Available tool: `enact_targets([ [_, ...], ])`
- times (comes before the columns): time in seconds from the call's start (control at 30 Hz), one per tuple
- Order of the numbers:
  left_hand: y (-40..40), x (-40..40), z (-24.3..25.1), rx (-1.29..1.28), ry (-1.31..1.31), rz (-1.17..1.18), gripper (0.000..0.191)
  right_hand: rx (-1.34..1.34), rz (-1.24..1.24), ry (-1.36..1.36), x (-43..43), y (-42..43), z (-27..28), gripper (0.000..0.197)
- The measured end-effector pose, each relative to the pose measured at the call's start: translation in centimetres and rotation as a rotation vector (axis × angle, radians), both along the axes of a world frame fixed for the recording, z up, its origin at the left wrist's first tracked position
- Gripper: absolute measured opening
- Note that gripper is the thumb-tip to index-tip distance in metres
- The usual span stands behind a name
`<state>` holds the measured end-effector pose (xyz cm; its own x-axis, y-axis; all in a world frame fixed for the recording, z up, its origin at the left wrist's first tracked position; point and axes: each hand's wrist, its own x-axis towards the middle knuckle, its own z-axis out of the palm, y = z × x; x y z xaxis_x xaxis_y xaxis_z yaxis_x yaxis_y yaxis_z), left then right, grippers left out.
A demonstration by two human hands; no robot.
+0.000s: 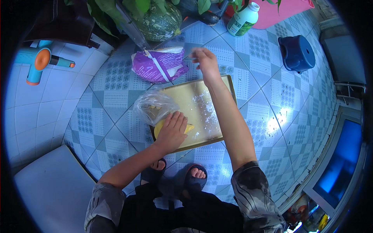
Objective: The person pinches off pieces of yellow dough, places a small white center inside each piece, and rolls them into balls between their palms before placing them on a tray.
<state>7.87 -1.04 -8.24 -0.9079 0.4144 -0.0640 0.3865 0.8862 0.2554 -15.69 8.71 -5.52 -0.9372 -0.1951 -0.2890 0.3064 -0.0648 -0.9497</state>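
My left hand (172, 132) lies palm down, fingers stretched, on a yellow mass (158, 128) that looks like dough. Most of that mass is hidden under the hand; a pointed end sticks out to the right. It rests at the near left corner of a gold-coloured baking tray (182, 94) dusted with white powder. A clear plastic bag (156, 106) with a few pale pieces inside overlaps the tray's left edge. Beyond the tray's far edge, my right hand (205, 62) hangs in the air with bent, blurred fingers. Just left of it sits a purple printed bag (158, 65) with a white strip across it.
Patterned floor tiles (247, 96) lie under everything. Behind the purple bag are a green pumpkin (160, 23), leafy plants (142, 5) and a white bottle (243, 20). A blue plastic stool (297, 54) stands at the right. A white panel (55, 186) borders the near left.
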Motion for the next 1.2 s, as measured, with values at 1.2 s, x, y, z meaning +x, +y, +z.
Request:
enact_targets([
  [1.2, 0.4, -0.4, -1.4, 0.141, -0.099, 0.029, 0.029, 0.633, 0.380, 0.374, 21.7, 7.0, -2.3, 0.021],
])
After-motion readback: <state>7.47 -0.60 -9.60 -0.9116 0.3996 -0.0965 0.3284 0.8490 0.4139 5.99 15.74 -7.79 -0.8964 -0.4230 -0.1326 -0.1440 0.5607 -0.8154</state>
